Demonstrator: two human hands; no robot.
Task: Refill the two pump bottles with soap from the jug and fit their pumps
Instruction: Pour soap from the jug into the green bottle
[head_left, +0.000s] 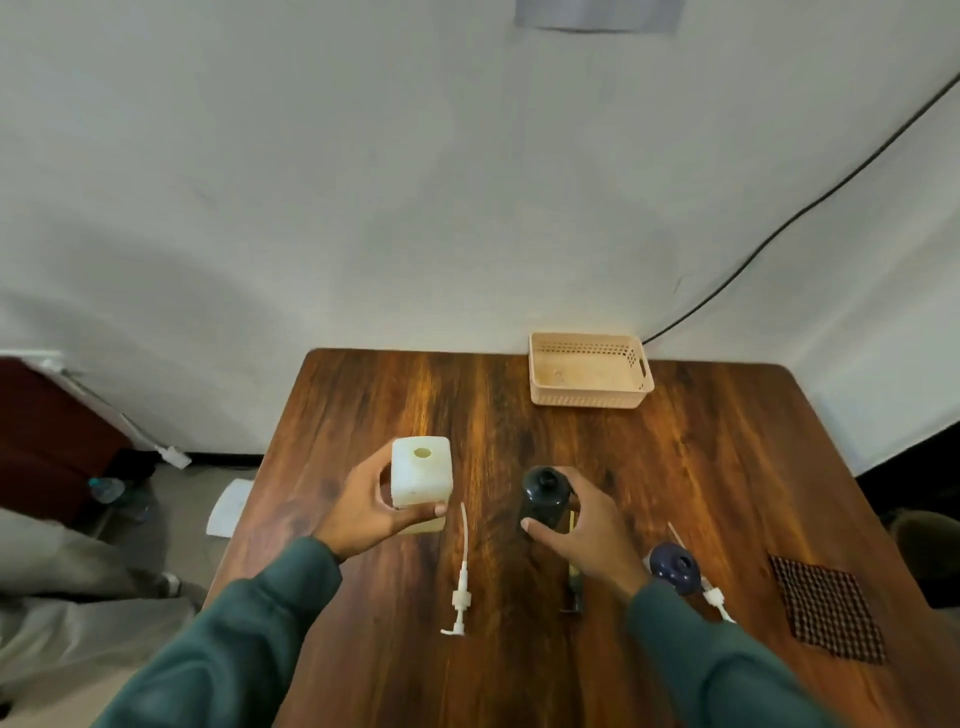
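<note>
- The left hand (363, 512) grips the white jug (421, 475), thumb across its near face and fingers curled round its side. The jug stands upright on the table (363, 405) with its mouth uncapped.
- The right hand (576, 525) curls round the open dark bottle (543, 493), which stands just right of the jug.
- One pump (461, 587) lies between the hands. The second bottle (674, 565) and its pump (719, 603) sit just right of the right wrist.
- Danger one: that bottle neck looks narrow, so a quick tilt could send soap over the rim onto the wood.
- Danger two: swinging the jug across could clip the loose pump's tube.
</note>
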